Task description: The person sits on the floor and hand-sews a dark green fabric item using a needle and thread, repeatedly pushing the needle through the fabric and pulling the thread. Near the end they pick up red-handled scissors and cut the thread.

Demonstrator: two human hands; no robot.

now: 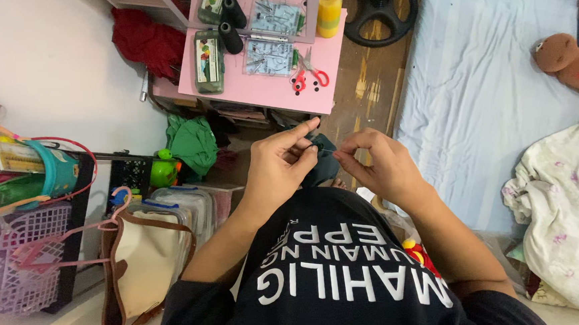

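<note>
Head view | left hand grips dark green fabric | right hand pinches thin needle

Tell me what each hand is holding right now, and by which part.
The left hand pinches a small dark green fabric piece at its upper edge. The right hand pinches something thin, seemingly a needle or thread, at its end; too small to tell.

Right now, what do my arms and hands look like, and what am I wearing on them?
Both forearms are bare. The left hand and right hand wear no gloves, rings or watch that show. Short black sleeves end near the elbows, part of a black T-shirt with white lettering.
</note>
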